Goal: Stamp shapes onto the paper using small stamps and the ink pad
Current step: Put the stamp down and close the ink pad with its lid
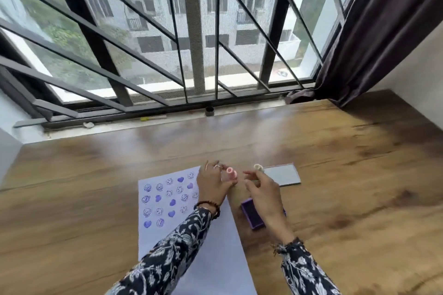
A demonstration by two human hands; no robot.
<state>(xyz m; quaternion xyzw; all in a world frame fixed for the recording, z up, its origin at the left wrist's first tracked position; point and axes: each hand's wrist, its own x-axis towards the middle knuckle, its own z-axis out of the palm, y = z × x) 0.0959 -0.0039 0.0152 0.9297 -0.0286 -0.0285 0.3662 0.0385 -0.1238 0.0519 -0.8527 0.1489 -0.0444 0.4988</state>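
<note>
A white paper [211, 258] lies on the wooden table [84, 187], its upper part covered with several purple smiley and heart prints. My left hand [212, 187] holds a small pink stamp [231, 173] at the paper's top right corner. Just to its right, my right hand [263, 193] pinches a small cream stamp [258, 167]. The purple ink pad [251, 214] sits open on the table beneath my right hand, partly hidden by it.
A flat grey lid [284, 175] lies on the table behind my right hand. The window sill [153, 122] with a black grille runs along the table's far edge. A dark curtain [374, 43] hangs at the far right.
</note>
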